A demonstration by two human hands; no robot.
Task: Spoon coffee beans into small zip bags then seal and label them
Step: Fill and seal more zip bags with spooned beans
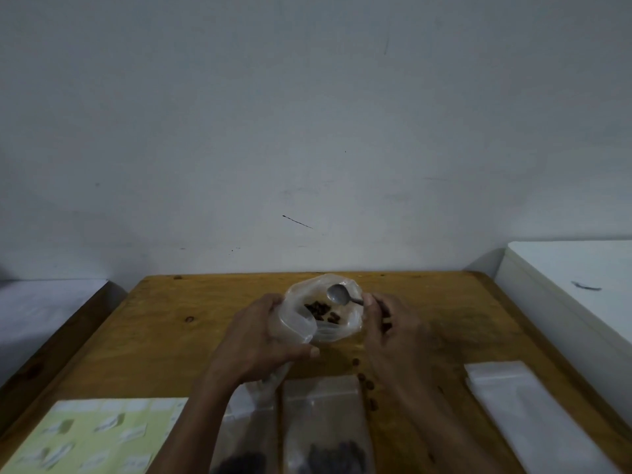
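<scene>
Your left hand [265, 336] grips the near-left rim of the big clear bean bag [325, 311], fingers curled round the plastic so its mouth stays open and facing up toward you. Take that bean bag as your landmark. Your right hand [390, 331] sits just to its right, pinching the handle of the spoon [338, 294]; the handle runs from your fingertips leftward and slightly away, so the bowl hangs over the far-right part of the bag's opening, above the coffee beans [319, 310] pooled in the middle of the bag. The bowl looks empty, though the dim light makes that hard to judge. The relation that matters is this: the beans lie down and to the near-left of the bowl, along the spoon's own long axis, so a dip and a short push along that line should load it without twisting your wrist. The small zip bags that already hold beans [326, 429] lie flat on the near side of the bean bag, close to your forearms, their long axes running toward you. The stack of unused bags [533, 408] is on the near-right, nearer your right hand. A few spilled beans [362, 376] sit just on the near-right too. The label sheet [92, 436] is near-left.
</scene>
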